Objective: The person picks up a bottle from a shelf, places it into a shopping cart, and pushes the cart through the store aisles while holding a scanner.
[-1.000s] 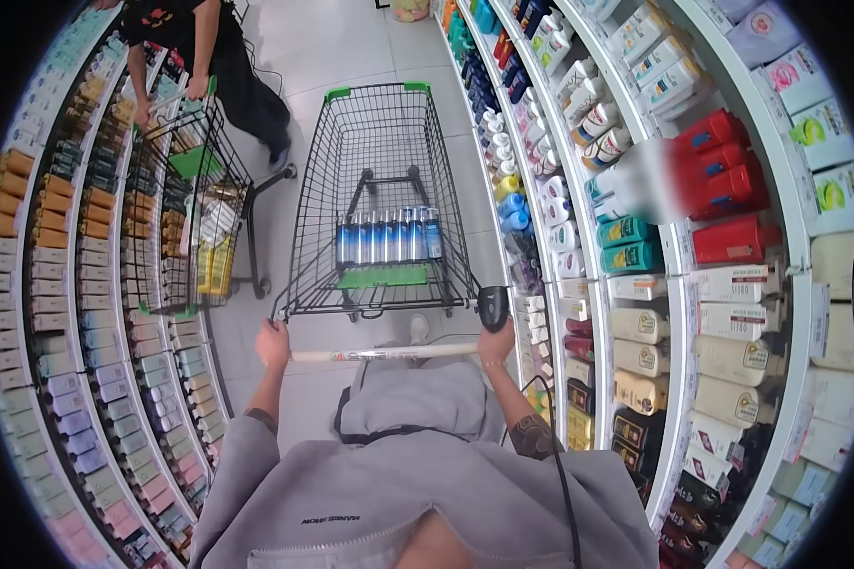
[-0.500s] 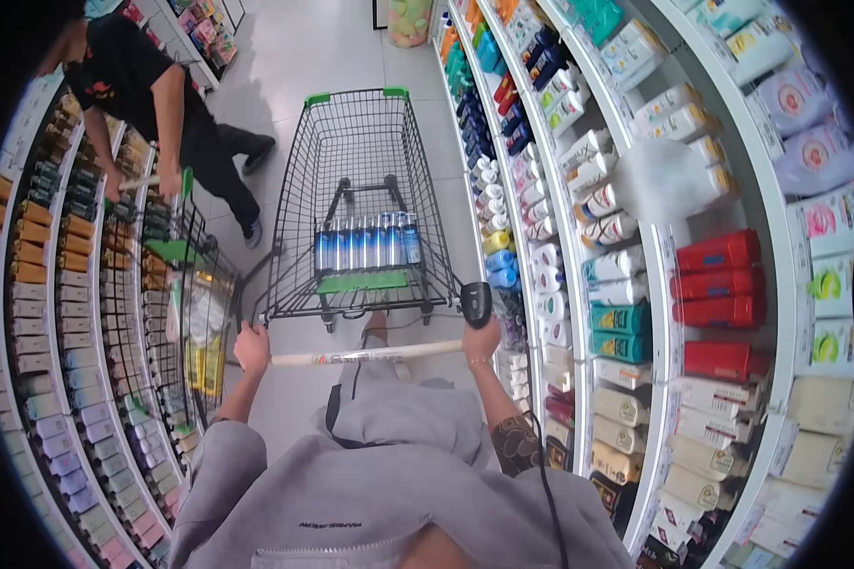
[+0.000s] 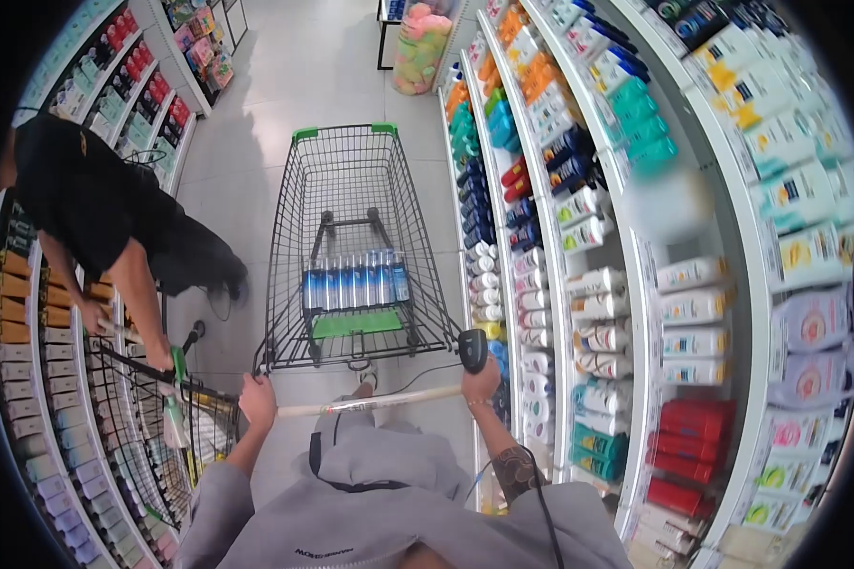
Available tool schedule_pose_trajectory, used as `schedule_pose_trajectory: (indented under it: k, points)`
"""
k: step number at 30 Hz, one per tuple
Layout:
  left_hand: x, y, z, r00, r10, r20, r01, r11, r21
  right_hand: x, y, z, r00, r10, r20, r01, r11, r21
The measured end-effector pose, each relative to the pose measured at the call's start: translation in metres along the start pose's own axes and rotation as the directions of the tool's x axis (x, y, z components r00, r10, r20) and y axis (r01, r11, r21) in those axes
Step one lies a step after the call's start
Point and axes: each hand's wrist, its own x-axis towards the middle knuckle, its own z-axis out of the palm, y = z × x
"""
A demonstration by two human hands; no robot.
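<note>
Since the earlier frames the shopping cart (image 3: 351,247) has rolled further down the aisle, and the person in black at the left now stands beside the left hand rather than ahead of it, bent over a second cart (image 3: 152,417). Both hands are clenched on the pale push handle (image 3: 370,403), which runs crosswise between them: the left hand (image 3: 257,400) grips its left end, the right hand (image 3: 481,381) its right end while also holding a black barcode scanner (image 3: 473,349) upright. The basket's long axis stretches straight away from the hands, equally near to both. A row of blue bottles (image 3: 355,281) stands across the basket just beyond the handle. Product shelves (image 3: 626,284) lie close beside the right hand.
</note>
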Motion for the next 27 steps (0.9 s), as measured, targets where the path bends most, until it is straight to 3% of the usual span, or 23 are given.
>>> schedule_pose_trajectory:
  k: [1,7,9,16,18,22,27]
  points:
    - [0.008,0.006,-0.001,1.000,0.014,0.007,-0.014,1.000,-0.017,0.012,0.001,0.007,0.998,-0.062,-0.018,0.062,0.998,0.024]
    - [0.062,0.039,0.002,1.000,0.001,-0.008,-0.001,1.000,-0.022,0.081,-0.028,0.040,0.999,-0.053,0.012,0.054,0.995,-0.088]
    - [0.079,0.055,-0.004,0.999,-0.011,0.036,0.013,1.000,-0.028,0.103,-0.037,0.048,0.997,-0.068,0.023,0.070,0.994,-0.088]
    - [0.139,0.097,-0.005,1.000,-0.015,-0.020,0.013,0.994,-0.108,0.186,-0.075,0.087,0.993,-0.122,-0.004,0.121,0.990,-0.069]
    - [0.158,0.108,-0.004,0.999,-0.026,-0.026,0.024,0.995,-0.093,0.211,-0.080,0.102,0.997,-0.054,0.062,0.059,0.995,-0.077]
    - [0.193,0.140,-0.006,0.998,-0.054,-0.041,0.049,0.992,-0.117,0.264,-0.101,0.121,0.985,-0.145,0.096,0.157,0.979,-0.130]
    - [0.239,0.167,0.004,0.994,-0.035,-0.102,0.027,0.996,-0.081,0.332,-0.127,0.149,0.974,-0.116,0.197,0.138,0.985,-0.102]
